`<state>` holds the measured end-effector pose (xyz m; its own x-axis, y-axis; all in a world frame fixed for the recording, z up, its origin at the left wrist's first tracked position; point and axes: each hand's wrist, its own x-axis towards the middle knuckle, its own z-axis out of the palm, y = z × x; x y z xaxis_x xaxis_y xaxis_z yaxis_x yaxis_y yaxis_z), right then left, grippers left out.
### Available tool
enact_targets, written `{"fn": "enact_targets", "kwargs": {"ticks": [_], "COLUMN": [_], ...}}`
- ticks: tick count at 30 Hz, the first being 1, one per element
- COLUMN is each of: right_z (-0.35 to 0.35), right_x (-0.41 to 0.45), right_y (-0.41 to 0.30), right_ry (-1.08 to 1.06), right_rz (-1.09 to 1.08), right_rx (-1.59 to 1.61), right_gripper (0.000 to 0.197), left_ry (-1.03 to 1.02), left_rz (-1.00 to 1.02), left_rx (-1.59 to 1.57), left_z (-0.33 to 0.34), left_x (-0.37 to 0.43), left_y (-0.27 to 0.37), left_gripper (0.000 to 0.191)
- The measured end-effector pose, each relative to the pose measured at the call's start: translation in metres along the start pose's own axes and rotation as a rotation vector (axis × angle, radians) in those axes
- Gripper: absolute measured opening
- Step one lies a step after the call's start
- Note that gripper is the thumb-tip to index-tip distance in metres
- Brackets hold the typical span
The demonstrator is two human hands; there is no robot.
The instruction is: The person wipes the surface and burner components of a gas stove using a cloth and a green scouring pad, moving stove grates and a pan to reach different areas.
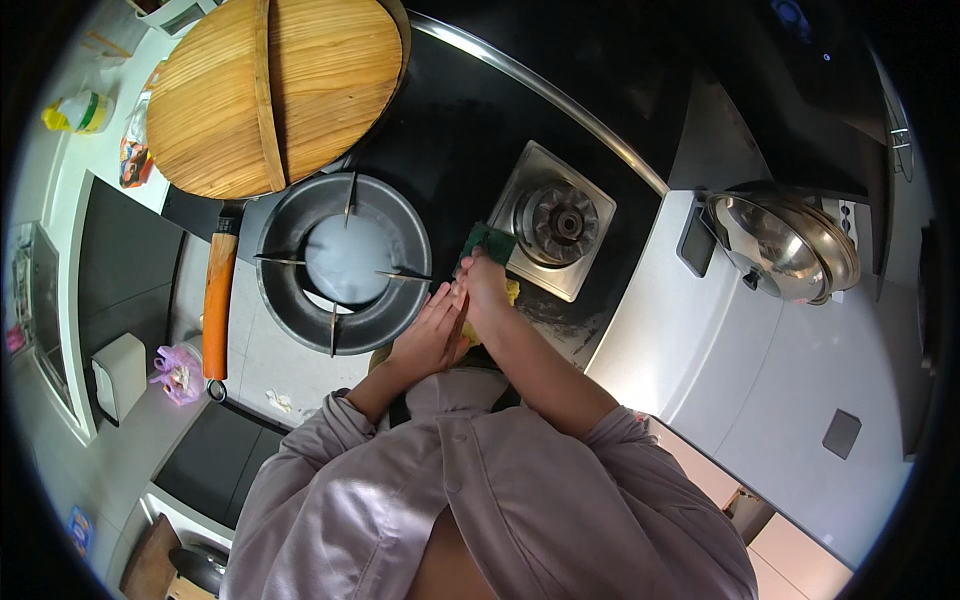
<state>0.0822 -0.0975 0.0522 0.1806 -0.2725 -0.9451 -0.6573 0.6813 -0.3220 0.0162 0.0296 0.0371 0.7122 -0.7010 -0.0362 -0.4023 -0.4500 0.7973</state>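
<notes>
My right hand grips a dark green scouring pad at the near left edge of a square steel burner plate. A yellow cloth or sponge shows partly beneath that hand and wrist. My left hand lies just left of it, fingers stretched together and tips close against my right hand. Whether it holds anything is hidden. Beside my left hand is a dark metal wok ring with several prongs. On the steel plate sits a bare gas burner head.
A wok with a wooden lid and wooden handle stands at far left. Steel lids lean on the white counter at right, near a phone-like dark slab. A purple bag sits low at left.
</notes>
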Motion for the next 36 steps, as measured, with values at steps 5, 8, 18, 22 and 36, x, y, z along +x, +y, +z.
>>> {"fn": "enact_targets", "kwargs": {"ticks": [5,8,18,22,36], "right_z": [0.024,0.036,0.021,0.038,-0.036], "right_x": [0.035,0.044,0.026,0.054,0.001], "right_y": [-0.089,-0.126,-0.059,-0.134,0.011], "right_ry": [-0.077,-0.094,-0.102,-0.049,-0.175], "right_rz": [-0.025,-0.154,-0.136,-0.124,-0.113], "right_rx": [0.205,0.110,0.105,0.139,-0.055], "right_gripper": [0.027,0.027,0.031,0.021,0.036], "left_ry": [-0.052,-0.032,-0.051,-0.048,-0.001], "left_rz": [0.020,0.029,0.010,0.056,0.011], "left_rx": [0.084,0.070,0.036,0.076,-0.021], "left_z": [0.003,0.008,0.011,0.007,0.000], "left_x": [-0.002,-0.003,-0.002,0.000,-0.002], "left_y": [-0.008,-0.009,-0.013,-0.010,-0.005], "left_gripper": [0.063,0.062,0.061,0.061,0.060]}}
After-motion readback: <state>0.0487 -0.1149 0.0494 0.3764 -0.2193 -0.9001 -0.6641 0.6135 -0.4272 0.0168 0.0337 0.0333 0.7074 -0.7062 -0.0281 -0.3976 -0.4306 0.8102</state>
